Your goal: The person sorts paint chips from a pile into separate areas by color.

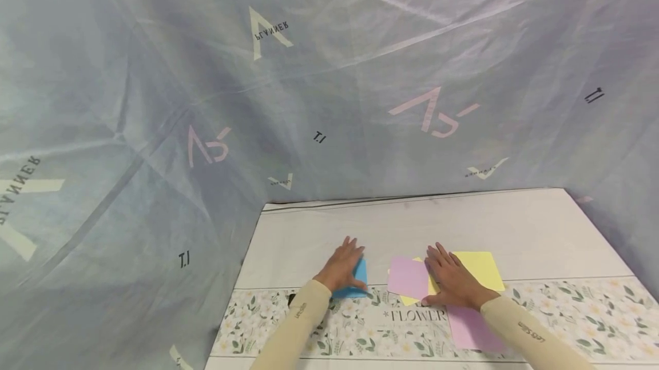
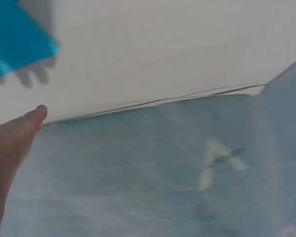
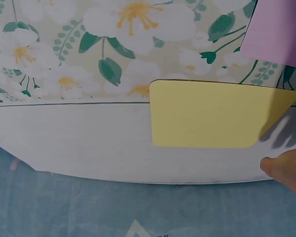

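My left hand [image 1: 341,267] is spread over a blue square of paper [image 1: 361,272], covering much of it. In the left wrist view that blue paper [image 2: 19,42] shows at the top left, with finger shadows beside it. My right hand [image 1: 452,279] stretches its fingers among pink and yellow squares. Left of it, a pink square [image 1: 407,277] overlaps a yellow one [image 1: 409,301]. Another yellow square [image 1: 481,270] sticks out beyond the right hand, and a second pink square [image 1: 475,330] lies under the wrist. Finger shadows fall next to the yellow square [image 3: 207,116] in the right wrist view.
The squares lie on a table with a white cover [image 1: 401,221] and a floral band [image 1: 571,313] printed "FLOWER". Grey-blue printed sheeting [image 1: 360,101] hangs behind the table and at both sides. A small black object [image 1: 291,299] shows beside the left sleeve.
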Available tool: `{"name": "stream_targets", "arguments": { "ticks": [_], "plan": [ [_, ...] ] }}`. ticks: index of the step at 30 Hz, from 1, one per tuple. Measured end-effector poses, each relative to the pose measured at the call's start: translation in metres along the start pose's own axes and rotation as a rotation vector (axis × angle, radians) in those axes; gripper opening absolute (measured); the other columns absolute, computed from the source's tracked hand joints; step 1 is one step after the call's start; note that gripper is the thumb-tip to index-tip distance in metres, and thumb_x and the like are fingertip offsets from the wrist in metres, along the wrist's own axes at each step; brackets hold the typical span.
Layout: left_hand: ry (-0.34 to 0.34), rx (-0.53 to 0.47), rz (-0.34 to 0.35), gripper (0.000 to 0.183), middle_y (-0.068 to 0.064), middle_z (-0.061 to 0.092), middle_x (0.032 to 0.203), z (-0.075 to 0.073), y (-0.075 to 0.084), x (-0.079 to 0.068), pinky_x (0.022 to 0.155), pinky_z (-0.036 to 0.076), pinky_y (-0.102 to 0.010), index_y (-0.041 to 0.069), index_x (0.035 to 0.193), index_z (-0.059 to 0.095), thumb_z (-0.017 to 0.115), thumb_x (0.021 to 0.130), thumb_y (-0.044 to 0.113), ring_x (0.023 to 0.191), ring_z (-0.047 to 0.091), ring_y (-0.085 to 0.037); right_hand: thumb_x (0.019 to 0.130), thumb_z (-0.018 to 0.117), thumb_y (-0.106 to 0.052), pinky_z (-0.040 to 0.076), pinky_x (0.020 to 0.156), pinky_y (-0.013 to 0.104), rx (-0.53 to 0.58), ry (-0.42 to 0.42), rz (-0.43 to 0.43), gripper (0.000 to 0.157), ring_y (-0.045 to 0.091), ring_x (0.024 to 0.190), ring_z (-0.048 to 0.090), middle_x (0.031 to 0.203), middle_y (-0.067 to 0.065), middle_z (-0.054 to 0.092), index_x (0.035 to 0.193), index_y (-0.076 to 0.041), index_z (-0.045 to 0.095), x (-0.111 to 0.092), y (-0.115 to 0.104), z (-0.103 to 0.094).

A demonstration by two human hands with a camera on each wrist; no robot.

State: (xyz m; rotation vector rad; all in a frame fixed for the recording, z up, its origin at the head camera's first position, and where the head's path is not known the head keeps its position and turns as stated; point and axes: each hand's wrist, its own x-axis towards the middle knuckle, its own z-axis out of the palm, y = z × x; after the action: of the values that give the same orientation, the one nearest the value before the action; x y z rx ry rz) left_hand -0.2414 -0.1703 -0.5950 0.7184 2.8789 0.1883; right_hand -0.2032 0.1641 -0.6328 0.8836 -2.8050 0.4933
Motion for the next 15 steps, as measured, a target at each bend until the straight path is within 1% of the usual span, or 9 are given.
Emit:
{"name": "stream_targets", "arguments": {
  "ticks": [3, 5, 8, 10, 11, 15],
  "plan": [
    [-0.022, 0.076, 0.056, 0.11, -0.014, 0.023, 0.164, 0.006, 0.019, 0.013, 0.122, 0.023, -0.046, 0.014, 0.155, 0.035, 0.08, 0.068, 0.063, 0.154, 0.013, -0.031, 0.067, 0.078, -0.07, 0.037, 0.103, 0.069, -0.013, 0.009, -0.004, 0.107, 0.057, 0.139, 0.03, 0.147, 0.034, 0.041, 0.133, 0.011, 0.054, 0.0, 0.0, 0.0],
    [-0.03, 0.108, 0.078, 0.108, -0.014, 0.023, 0.164, 0.008, 0.031, 0.02, 0.122, 0.024, -0.044, 0.016, 0.155, 0.035, 0.078, 0.068, 0.065, 0.154, 0.014, -0.031, 0.067, 0.078, -0.069, 0.037, 0.102, 0.069, -0.017, 0.014, -0.006, 0.106, 0.057, 0.138, 0.031, 0.146, 0.035, 0.042, 0.131, 0.012, 0.055, 0.0, 0.0, 0.0],
    [-0.031, 0.146, 0.099, 0.105, -0.013, 0.025, 0.164, 0.012, 0.043, 0.03, 0.122, 0.027, -0.042, 0.02, 0.155, 0.037, 0.075, 0.069, 0.067, 0.153, 0.016, -0.031, 0.068, 0.077, -0.069, 0.037, 0.103, 0.07, -0.019, 0.002, 0.0, 0.105, 0.057, 0.139, 0.03, 0.147, 0.036, 0.041, 0.13, 0.012, 0.055, 0.0, 0.001, 0.0],
    [-0.039, 0.145, 0.101, 0.102, -0.012, 0.025, 0.164, 0.014, 0.048, 0.036, 0.121, 0.029, -0.041, 0.024, 0.154, 0.038, 0.075, 0.069, 0.068, 0.153, 0.017, -0.03, 0.069, 0.077, -0.069, 0.037, 0.102, 0.07, -0.018, 0.002, 0.001, 0.103, 0.057, 0.139, 0.029, 0.147, 0.036, 0.04, 0.13, 0.012, 0.055, 0.001, 0.001, 0.001],
    [-0.047, 0.129, 0.097, 0.1, -0.011, 0.024, 0.164, 0.015, 0.05, 0.038, 0.121, 0.029, -0.041, 0.026, 0.154, 0.038, 0.075, 0.07, 0.067, 0.153, 0.016, -0.03, 0.069, 0.078, -0.068, 0.037, 0.102, 0.071, -0.018, 0.007, 0.0, 0.103, 0.057, 0.139, 0.029, 0.147, 0.036, 0.041, 0.13, 0.012, 0.055, 0.001, 0.001, 0.002],
    [-0.084, 0.082, 0.076, 0.096, -0.009, 0.023, 0.165, 0.018, 0.055, 0.041, 0.121, 0.028, -0.04, 0.03, 0.153, 0.039, 0.077, 0.072, 0.064, 0.154, 0.016, -0.029, 0.069, 0.078, -0.067, 0.039, 0.098, 0.071, -0.027, 0.032, -0.023, 0.101, 0.059, 0.137, 0.032, 0.145, 0.037, 0.042, 0.127, 0.013, 0.056, 0.001, 0.001, 0.004]
  ]
}}
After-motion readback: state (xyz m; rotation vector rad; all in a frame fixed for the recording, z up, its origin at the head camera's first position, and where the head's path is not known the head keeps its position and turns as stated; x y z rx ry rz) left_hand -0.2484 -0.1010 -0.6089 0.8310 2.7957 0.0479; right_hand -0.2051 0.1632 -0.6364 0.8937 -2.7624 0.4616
